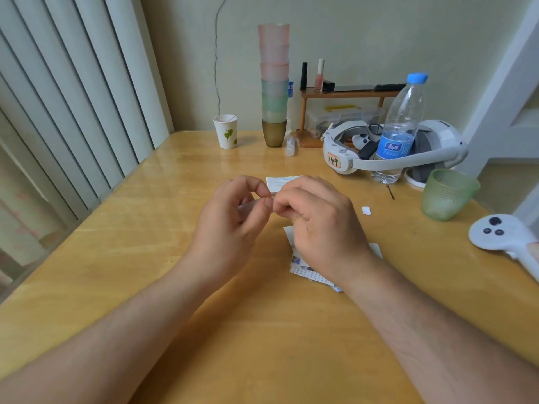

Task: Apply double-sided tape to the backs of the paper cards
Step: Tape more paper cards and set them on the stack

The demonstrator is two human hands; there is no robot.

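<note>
While both hands meet above surface [145,258], left hand [230,217] & right hand [318,223] fingers pinching small white strip [248,206], paper card [281,182] just beyond fingers.

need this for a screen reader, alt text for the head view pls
Above a wooden table, the left hand and right hand pinch a small white strip between them. Paper cards lie beneath the right wrist.

Bare wooden table [122,258] open across the left and near side, cup stack [273,83], paper cup [226,131], water bottle [399,126] and headset [390,147] crowding the far edge, green cup [447,195] and white controller [501,234] blocking the right, cards [309,271] under the right wrist.
</note>
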